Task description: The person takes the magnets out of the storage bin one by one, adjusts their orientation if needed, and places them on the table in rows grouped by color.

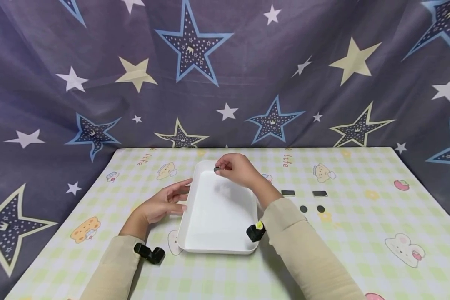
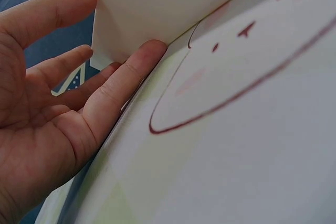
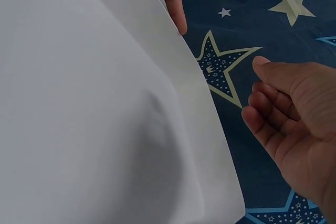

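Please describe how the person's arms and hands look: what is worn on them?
Both arms wear long, plain beige sleeves reaching the wrists. A small black camera is strapped at the left wrist; another black one, with a yellow-green spot, sits at the right. Both hands are bare, without gloves.

Both arms wear long sleeves of a plain beige, soft-looking knit, ending at the wrist in a snug cuff with no buttons or print visible. The left sleeve (image 1: 112,266) wrinkles lightly along the forearm; the right sleeve (image 1: 303,250) looks smoother. A small black camera unit (image 1: 150,252) is strapped at the left wrist, a blocky body with a short rounded barrel. A like black unit (image 1: 256,231) sits at the right wrist, carrying a small yellow-green mark, perhaps a sticker or a light, too small to tell. The left hand (image 1: 165,204) and right hand (image 1: 237,167) are bare, without rings or gloves; fingernails are short and unpainted
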Demonstrator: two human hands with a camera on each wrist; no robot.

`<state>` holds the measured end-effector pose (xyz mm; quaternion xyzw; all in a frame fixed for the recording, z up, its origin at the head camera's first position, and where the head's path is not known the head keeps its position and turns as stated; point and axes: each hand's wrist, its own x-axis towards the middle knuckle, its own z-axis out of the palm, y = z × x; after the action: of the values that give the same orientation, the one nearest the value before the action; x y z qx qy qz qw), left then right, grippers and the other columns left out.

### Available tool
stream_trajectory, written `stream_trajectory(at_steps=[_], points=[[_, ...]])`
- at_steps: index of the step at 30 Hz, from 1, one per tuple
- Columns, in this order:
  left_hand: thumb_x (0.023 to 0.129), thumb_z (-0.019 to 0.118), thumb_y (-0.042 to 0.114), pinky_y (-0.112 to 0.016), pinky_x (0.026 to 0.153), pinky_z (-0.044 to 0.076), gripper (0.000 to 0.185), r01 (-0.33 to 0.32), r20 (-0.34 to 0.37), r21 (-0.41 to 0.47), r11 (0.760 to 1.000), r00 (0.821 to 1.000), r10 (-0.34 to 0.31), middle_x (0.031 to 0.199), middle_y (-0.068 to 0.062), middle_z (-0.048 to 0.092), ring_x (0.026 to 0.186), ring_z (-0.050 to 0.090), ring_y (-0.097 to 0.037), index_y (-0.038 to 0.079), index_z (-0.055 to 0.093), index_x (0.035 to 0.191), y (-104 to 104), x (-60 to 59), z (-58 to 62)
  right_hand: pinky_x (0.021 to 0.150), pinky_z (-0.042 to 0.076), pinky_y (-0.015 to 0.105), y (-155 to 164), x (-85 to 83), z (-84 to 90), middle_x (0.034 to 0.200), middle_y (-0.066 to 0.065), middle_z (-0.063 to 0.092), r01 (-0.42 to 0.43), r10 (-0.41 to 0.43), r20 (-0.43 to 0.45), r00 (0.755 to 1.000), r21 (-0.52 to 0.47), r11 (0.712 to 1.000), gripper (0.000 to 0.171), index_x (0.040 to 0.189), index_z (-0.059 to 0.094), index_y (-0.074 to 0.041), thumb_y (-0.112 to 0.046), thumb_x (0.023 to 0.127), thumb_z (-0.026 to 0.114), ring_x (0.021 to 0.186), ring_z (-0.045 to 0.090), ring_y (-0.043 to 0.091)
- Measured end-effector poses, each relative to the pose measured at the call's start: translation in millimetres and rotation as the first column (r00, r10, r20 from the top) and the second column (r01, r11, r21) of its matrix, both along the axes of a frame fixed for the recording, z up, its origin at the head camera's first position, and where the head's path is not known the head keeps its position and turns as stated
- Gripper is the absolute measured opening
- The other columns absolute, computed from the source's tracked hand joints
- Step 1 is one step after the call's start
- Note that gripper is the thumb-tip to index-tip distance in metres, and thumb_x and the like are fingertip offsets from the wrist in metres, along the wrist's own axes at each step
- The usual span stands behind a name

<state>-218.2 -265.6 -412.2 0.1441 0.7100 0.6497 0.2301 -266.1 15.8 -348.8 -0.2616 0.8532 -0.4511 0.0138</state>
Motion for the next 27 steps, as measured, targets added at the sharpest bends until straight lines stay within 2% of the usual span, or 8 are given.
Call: stream_trajectory(at_steps=[12, 20, 27], points=[[0.080, 0.072, -0.005, -0.028, 0.094, 0.047, 0.090, -0.001, -0.013, 0.013, 1.000, 1.000, 0.002, 0.152, -0.025, 0.029, 0.125, 0.047, -0.025, 0.006, 0.023, 0.155, 0.6, 2.1, 1.4, 0.070, 0.049, 0.029, 23.4, 13.9, -0.7, 0.087, 0.002, 0.064, 0.016, -0.017, -0.036, 0.999, -0.013, 1.000, 0.015, 0.101, 0.071, -0.005, -0.011, 0.088, 0.074, 0.076, 0.056, 0.016], [0.081, 0.072, -0.006, -0.028, 0.094, 0.047, 0.089, -0.004, -0.009, 0.013, 1.000, 1.000, 0.005, 0.152, -0.025, 0.029, 0.128, 0.044, -0.028, 0.006, 0.023, 0.155, 0.0, 1.7, 0.8, 0.071, 0.049, 0.030, 37.2, 24.5, -6.3, 0.088, 0.002, 0.063, 0.029, -0.030, -0.036, 0.999, -0.018, 0.999, 0.015, 0.101, 0.071, -0.006, -0.012, 0.088, 0.074, 0.078, 0.057, 0.016], [0.081, 0.072, -0.004, -0.029, 0.095, 0.048, 0.089, -0.001, -0.003, 0.014, 1.000, 1.000, 0.001, 0.152, -0.024, 0.028, 0.128, 0.043, -0.028, 0.007, 0.024, 0.155, 0.0, 1.1, 0.1, 0.070, 0.051, 0.031, 46.4, 32.0, -12.0, 0.088, 0.001, 0.063, 0.051, -0.051, -0.072, 0.996, -0.005, 0.999, 0.015, 0.101, 0.072, -0.006, -0.011, 0.087, 0.074, 0.078, 0.057, 0.017]])
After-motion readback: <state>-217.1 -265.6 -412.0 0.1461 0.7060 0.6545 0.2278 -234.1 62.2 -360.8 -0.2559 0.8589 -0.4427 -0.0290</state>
